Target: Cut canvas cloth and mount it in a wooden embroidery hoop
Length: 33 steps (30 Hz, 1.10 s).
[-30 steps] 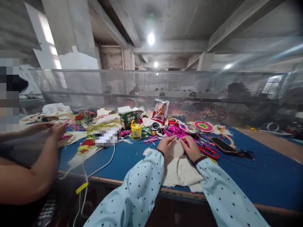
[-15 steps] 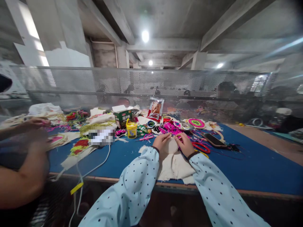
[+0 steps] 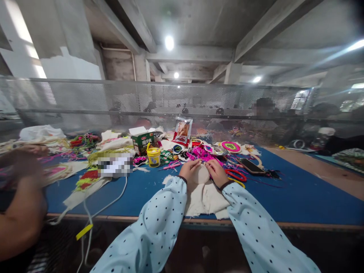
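Observation:
My left hand (image 3: 189,170) and my right hand (image 3: 216,172) both grip a round hoop covered with cream cloth (image 3: 201,175), one on each side, fingers curled over its top edge. The loose cloth (image 3: 205,199) hangs down from it onto the blue table (image 3: 284,197). Both arms wear pale blue sleeves with dark dots. Pink yarn (image 3: 201,153) lies just beyond the hoop.
A red hoop (image 3: 237,174) and a phone (image 3: 251,165) lie to the right. A yellow tub (image 3: 154,156), a green carton (image 3: 141,141) and a snack bag (image 3: 182,131) stand behind. Another person's arm (image 3: 19,212) works at the left. A perforated metal screen (image 3: 170,102) backs the table.
The view has swung to the right and slightly up, so everything sits further left. My hands keep their grip on the hoop. The other person's hands have shifted at the left.

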Available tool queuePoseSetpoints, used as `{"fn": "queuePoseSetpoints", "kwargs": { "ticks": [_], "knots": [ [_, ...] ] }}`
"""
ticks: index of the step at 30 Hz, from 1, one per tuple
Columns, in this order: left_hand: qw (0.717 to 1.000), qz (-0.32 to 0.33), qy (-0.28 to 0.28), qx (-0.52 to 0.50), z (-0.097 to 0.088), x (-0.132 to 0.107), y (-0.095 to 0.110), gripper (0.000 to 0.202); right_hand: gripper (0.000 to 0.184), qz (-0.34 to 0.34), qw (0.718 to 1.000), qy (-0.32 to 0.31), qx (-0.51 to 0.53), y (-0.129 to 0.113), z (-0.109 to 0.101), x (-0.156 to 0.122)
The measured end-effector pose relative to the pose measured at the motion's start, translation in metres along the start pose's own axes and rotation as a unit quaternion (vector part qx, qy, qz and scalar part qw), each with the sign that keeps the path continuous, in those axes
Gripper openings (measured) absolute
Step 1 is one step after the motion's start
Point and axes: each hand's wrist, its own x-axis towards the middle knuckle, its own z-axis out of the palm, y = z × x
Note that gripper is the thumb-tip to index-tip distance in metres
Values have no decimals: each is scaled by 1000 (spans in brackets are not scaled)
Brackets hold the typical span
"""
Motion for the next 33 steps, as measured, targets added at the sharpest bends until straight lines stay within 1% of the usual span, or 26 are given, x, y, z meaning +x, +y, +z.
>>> {"fn": "queuePoseSetpoints", "kwargs": {
  "ticks": [3,6,9,12,16,17,20,22,24,25,28,29,30,33],
  "knots": [
    [1000,-3,-1,4,0,1,-1,32,18,8,1000,14,15,-1,0,0],
    [1000,-10,3,16,-1,1,1,31,21,26,999,19,9,-2,-1,0],
    [999,-15,12,29,-2,1,4,29,17,17,1000,18,-3,-4,-1,0],
    [999,-23,22,42,-2,1,6,28,11,10,999,31,-5,-8,-3,-1],
    [998,-30,32,47,-1,2,4,28,27,11,999,29,-18,-9,-4,-2],
    [998,-30,32,46,-1,2,3,28,28,5,1000,23,-21,-9,-4,-1],
    [998,-29,30,44,0,2,2,29,18,-2,1000,25,-10,-8,-5,0],
    [998,-30,27,43,0,2,3,29,20,9,999,42,-2,-8,-6,0],
    [998,-30,25,42,0,2,3,30,25,10,999,41,-11,-9,-7,0],
    [998,-31,24,42,0,2,3,30,24,8,999,37,-19,-10,-7,-1],
    [998,-36,26,44,-1,1,3,30,7,14,999,35,-37,-11,-8,-1],
    [998,-38,27,45,-1,1,3,29,7,18,998,41,-40,-11,-8,-1],
    [998,-41,28,46,-1,1,3,29,8,20,998,47,-43,-12,-8,-2],
    [997,-48,31,49,-2,1,3,28,23,0,997,47,-60,-13,-8,-1]
  ]
}}
